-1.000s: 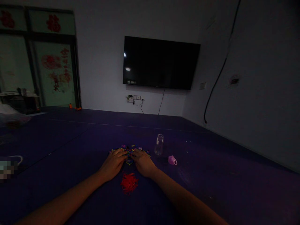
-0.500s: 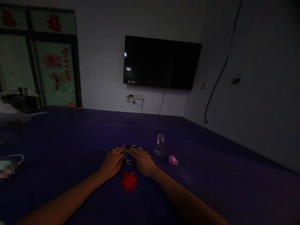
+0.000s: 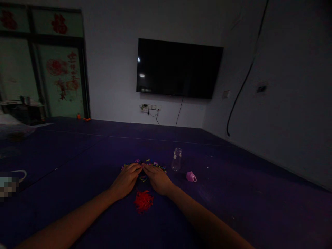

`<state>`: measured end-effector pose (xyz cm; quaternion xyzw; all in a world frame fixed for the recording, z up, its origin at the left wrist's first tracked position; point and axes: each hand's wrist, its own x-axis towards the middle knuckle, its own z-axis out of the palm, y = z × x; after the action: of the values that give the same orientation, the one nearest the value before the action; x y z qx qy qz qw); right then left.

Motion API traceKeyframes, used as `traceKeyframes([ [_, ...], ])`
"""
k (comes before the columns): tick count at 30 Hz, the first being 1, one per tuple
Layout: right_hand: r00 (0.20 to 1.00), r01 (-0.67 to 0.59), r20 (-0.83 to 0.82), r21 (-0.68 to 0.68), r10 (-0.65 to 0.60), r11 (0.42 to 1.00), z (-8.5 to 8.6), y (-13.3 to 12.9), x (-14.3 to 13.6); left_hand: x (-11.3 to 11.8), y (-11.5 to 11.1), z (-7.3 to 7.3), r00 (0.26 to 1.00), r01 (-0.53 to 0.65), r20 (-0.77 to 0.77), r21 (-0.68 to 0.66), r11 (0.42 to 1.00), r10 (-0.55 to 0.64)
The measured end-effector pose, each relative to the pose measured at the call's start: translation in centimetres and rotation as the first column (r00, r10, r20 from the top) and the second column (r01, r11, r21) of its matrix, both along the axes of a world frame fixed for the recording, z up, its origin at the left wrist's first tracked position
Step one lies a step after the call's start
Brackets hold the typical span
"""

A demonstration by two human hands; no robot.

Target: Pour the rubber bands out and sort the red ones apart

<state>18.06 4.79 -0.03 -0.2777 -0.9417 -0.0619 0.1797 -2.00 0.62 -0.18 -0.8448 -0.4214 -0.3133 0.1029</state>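
Note:
My left hand [image 3: 126, 180] rests on a spread of small, colourful elastic bands [image 3: 143, 178], its fingers stretched forward. From the other side my right hand [image 3: 158, 179] covers the same bands with its fingers laid out. The fingertips of both hands nearly meet or touch above the middle of the pile. Blue, yellow, pink and green loops show at its far edge and between my hands; the rest is hidden beneath them. Closer to me, between my wrists, sits a separate heap of red bands [image 3: 143, 201] that neither hand touches.
A clear bottle [image 3: 176, 162] without a lid stands right of the bands, near a pink cap with a loop [image 3: 191, 176]. The surface is a dark purple-blue mat [image 3: 103, 214]. A plastic bag [image 3: 12, 128] lies far left; a television [image 3: 178, 69] hangs on the wall.
My left fingers have moved right and my right fingers slightly left, closing the gap between them. More of the bands are now covered; the red heap, bottle and cap have stayed put.

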Motion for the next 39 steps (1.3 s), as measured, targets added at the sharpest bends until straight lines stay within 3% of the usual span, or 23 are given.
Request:
traceKeyframes([
  [7,0.999,0.031,-0.015,-0.026,-0.031,0.999,0.2,-0.2,0.0,-0.1,0.2,-0.1,0.998,-0.028,0.058,0.005,1.0,0.027],
  [11,0.998,0.058,-0.02,-0.055,-0.059,0.997,0.6,-0.5,0.1,-0.3,0.3,0.1,0.986,-0.046,0.165,0.022,0.999,0.041],
  [17,0.992,0.111,-0.048,-0.074,-0.114,0.991,0.7,-0.7,0.2,0.3,-0.9,1.4,0.872,0.119,0.484,-0.054,0.991,-0.078],
  [20,0.991,0.116,-0.053,-0.087,-0.121,0.989,0.8,-0.8,0.2,1.0,-1.8,1.5,0.829,0.213,0.55,-0.143,0.967,-0.102],
  [25,0.991,0.117,-0.049,-0.098,-0.122,0.988,0.8,-0.7,0.3,1.8,-2.6,1.3,0.853,0.371,0.472,-0.245,0.896,-0.224],
  [29,0.992,0.114,-0.043,-0.102,-0.119,0.988,0.6,-0.6,0.2,1.7,-2.6,1.1,0.863,0.396,0.445,-0.306,0.866,-0.238],
  [31,0.992,0.113,-0.045,-0.1,-0.118,0.989,0.5,-0.5,0.2,1.4,-2.3,1.1,0.879,0.344,0.435,-0.298,0.89,-0.194],
  [34,0.991,0.116,-0.057,-0.097,-0.122,0.988,0.6,-0.6,0.1,0.9,-1.6,1.2,0.927,0.177,0.361,-0.193,0.965,-0.097],
  [39,0.993,0.085,-0.069,-0.085,-0.091,0.993,0.7,-0.6,0.0,-0.1,-0.2,0.7,0.999,-0.008,0.031,-0.048,0.999,0.01],
])
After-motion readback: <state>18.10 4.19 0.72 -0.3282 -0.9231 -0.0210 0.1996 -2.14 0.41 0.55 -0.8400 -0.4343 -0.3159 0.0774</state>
